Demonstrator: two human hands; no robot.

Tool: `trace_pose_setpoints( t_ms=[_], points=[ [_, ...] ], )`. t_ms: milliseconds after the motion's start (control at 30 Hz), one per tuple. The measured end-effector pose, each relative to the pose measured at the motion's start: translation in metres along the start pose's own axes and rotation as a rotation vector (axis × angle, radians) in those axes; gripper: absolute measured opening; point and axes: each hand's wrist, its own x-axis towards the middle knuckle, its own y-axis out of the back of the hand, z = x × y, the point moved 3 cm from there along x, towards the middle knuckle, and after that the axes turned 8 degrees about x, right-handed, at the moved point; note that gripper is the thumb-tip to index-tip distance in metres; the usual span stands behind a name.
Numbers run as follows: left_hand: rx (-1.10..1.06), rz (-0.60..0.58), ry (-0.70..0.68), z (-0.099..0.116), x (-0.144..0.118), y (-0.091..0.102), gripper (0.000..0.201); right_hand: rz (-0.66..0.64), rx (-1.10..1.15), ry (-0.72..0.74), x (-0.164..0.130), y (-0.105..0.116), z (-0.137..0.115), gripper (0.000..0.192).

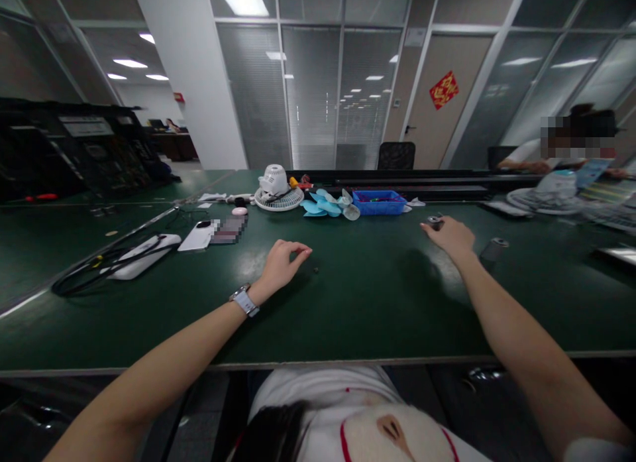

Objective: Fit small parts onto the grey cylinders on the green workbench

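Note:
My right hand [453, 238] has its fingers closed around a small metal cylinder [434, 221], held just above the green tabletop. What exactly the cylinder is cannot be made out. A similar grey metal cylinder [495, 248] stands upright on the table, to the right of that hand. My left hand [281, 266], with a watch [244, 299] on its wrist, hovers over the table with thumb and forefinger pinched together. Anything between those fingertips is too small to see. A tiny dark piece [316, 270] lies just right of the left fingertips.
Along the back are a white fan body with round grille [279, 198], blue fan blades [322, 205] and a blue basket [378, 202]. Phones [195, 236] and a power bank with a black cable [144, 256] lie left. A co-worker [531, 154] sits far right near fan parts.

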Motion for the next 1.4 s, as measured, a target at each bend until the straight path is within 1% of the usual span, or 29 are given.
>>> trace_pose_setpoints(
  t_ms=[100, 167, 233, 300, 367, 400, 433, 467, 500, 533, 567, 600, 633, 700, 733, 767, 800, 867, 1000, 1100, 1233, 1333, 1400],
  points=[
    [0.015, 0.032, 0.026, -0.002, 0.000, 0.001, 0.028, -0.066, -0.041, -0.142, 0.013, -0.002, 0.031, 0.055],
    [0.020, 0.052, 0.039, -0.003, 0.000, 0.002, 0.028, -0.103, -0.038, -0.219, 0.017, -0.004, 0.044, 0.059],
    [0.018, 0.068, 0.048, -0.004, 0.000, 0.003, 0.028, -0.127, -0.026, -0.269, 0.019, -0.006, 0.052, 0.062],
    [0.014, 0.079, 0.060, -0.004, 0.000, 0.005, 0.028, -0.146, -0.021, -0.289, 0.020, -0.007, 0.055, 0.062],
    [0.018, 0.085, 0.074, -0.004, 0.001, 0.007, 0.029, -0.147, -0.031, -0.305, 0.020, -0.005, 0.053, 0.062],
    [0.026, 0.088, 0.081, -0.004, 0.001, 0.008, 0.030, -0.114, -0.042, -0.299, 0.018, -0.003, 0.049, 0.062],
    [0.038, 0.093, 0.086, -0.003, 0.001, 0.008, 0.033, -0.054, -0.051, -0.268, 0.014, -0.001, 0.041, 0.063],
    [0.053, 0.099, 0.087, -0.003, 0.001, 0.008, 0.035, 0.026, -0.051, -0.199, 0.008, 0.002, 0.028, 0.064],
    [0.068, 0.105, 0.084, -0.003, 0.002, 0.008, 0.038, 0.103, -0.034, -0.083, -0.001, 0.004, 0.010, 0.062],
    [0.084, 0.109, 0.077, -0.003, 0.002, 0.008, 0.040, 0.157, 0.002, 0.077, -0.015, 0.004, -0.012, 0.058],
    [0.098, 0.108, 0.067, -0.003, 0.002, 0.008, 0.040, 0.178, 0.059, 0.268, -0.032, 0.002, -0.036, 0.053],
    [0.108, 0.104, 0.055, -0.003, 0.002, 0.008, 0.040, 0.123, 0.141, 0.490, -0.053, -0.003, -0.062, 0.047],
    [0.112, 0.098, 0.046, -0.002, 0.001, 0.007, 0.039, 0.038, 0.229, 0.728, -0.078, -0.009, -0.088, 0.044],
    [0.108, 0.089, 0.042, -0.002, 0.001, 0.008, 0.037, -0.201, 0.328, 1.163, -0.130, -0.025, -0.129, 0.043],
    [0.099, 0.087, 0.044, -0.002, 0.001, 0.008, 0.036, -0.302, 0.345, 1.311, -0.152, -0.033, -0.143, 0.043],
    [0.086, 0.085, 0.046, -0.001, 0.001, 0.008, 0.035, -0.385, 0.357, 1.409, -0.170, -0.041, -0.153, 0.044],
    [0.070, 0.085, 0.049, -0.001, 0.000, 0.009, 0.035, -0.447, 0.364, 1.462, -0.182, -0.047, -0.160, 0.044],
    [0.035, 0.086, 0.055, 0.000, 0.000, 0.009, 0.034, -0.509, 0.388, 1.467, -0.192, -0.057, -0.166, 0.043],
    [0.001, 0.079, 0.036, 0.003, -0.002, 0.009, 0.035, -0.540, 0.430, 1.423, -0.187, -0.064, -0.164, 0.035],
    [0.020, 0.060, 0.015, 0.003, -0.002, 0.007, 0.035, -0.501, 0.430, 1.365, -0.181, -0.063, -0.163, 0.031],
    [0.055, 0.043, 0.004, 0.002, -0.002, 0.006, 0.035, -0.456, 0.424, 1.255, -0.170, -0.060, -0.157, 0.035],
    [0.064, 0.039, 0.003, 0.002, -0.002, 0.007, 0.035, -0.416, 0.436, 1.130, -0.155, -0.057, -0.146, 0.032],
    [0.062, 0.045, 0.003, 0.003, -0.002, 0.008, 0.034, -0.385, 0.395, 1.048, -0.145, -0.054, -0.134, 0.028]
  ],
)
